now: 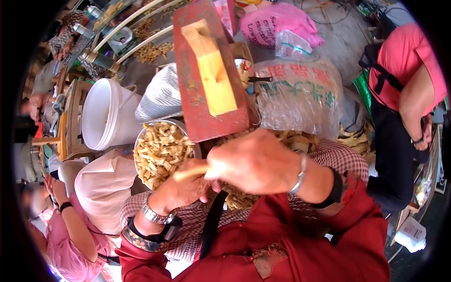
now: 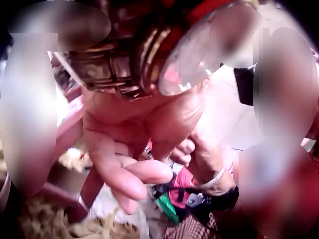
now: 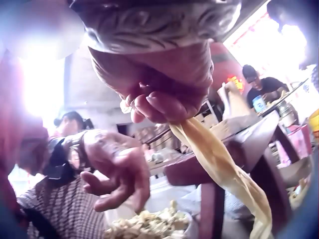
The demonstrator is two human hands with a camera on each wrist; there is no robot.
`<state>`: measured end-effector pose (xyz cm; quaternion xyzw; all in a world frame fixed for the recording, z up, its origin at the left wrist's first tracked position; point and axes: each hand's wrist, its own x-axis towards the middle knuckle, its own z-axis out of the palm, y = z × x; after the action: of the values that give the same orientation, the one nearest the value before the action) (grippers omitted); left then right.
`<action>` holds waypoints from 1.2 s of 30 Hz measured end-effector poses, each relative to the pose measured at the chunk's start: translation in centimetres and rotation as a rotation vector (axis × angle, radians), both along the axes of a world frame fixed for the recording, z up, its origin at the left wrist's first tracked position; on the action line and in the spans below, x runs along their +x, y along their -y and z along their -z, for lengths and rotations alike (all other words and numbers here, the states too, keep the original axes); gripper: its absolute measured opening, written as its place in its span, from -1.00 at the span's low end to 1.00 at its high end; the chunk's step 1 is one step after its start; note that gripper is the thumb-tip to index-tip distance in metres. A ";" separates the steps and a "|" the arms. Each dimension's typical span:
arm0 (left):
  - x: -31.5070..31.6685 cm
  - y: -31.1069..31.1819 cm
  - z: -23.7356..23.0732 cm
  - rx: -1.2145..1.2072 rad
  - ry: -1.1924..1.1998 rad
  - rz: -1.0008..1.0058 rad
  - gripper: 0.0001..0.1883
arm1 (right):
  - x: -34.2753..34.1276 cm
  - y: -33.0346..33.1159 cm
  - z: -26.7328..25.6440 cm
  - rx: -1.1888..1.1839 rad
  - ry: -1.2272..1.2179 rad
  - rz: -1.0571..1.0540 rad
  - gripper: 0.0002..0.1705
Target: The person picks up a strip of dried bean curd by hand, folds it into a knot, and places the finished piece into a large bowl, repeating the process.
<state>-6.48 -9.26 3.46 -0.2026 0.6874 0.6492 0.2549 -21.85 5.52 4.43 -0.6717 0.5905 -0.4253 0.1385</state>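
- R hand (image 1: 256, 162), up close: fingers curled tight into a fist round one end of a long strip (image 3: 217, 162), which pokes out below the fist
- the strip: pale yellow, approx. ribbon-shaped, a bit glossy, w/ lengthwise folds & a twist partway down. R wrist view has it hanging from the fist & bending toward the bottom edge; in the head view it's just a tan blur btwn the hands
- L hand (image 3: 117, 169), just beside: fingers apart & loosely bent, abt half spread, holding nothing afaict. Metal watch (image 1: 157, 214) on that wrist
- checked cloth (image 1: 188, 235) over the lap, red top (image 1: 291, 235) above it
- bowl (image 1: 184, 126) just past the L hand, heaped w/ short chopped pieces (image 1: 162, 157), tan-yellow, similar color to the strip
- reddish-brown bench (image 1: 197, 122) beyond the hands, paint scuffed. Yellow slab (image 1: 213, 75) lying lengthwise on it, brighter at the near end, paler & rougher at the far end
- white bucket (image 1: 96, 115) left of the bench, clear plastic sack (image 1: 300, 101) w/ red & green print to its right
- pink bag (image 1: 277, 23) farther back on the floor
- ppl seated both sides: pink top (image 1: 70, 235) on the left, coral top (image 1: 404, 51) on the right
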 end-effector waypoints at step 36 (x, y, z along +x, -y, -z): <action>-1.5 -2.6 -2.7 0.359 -0.631 -0.460 -0.48 | 0.8 -1.8 2.5 -0.129 0.506 0.103 -0.71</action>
<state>-8.01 -6.65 6.13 -0.0947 0.5449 0.8285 -0.0879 -21.08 7.36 1.95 -0.5207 0.5420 -0.6230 0.2167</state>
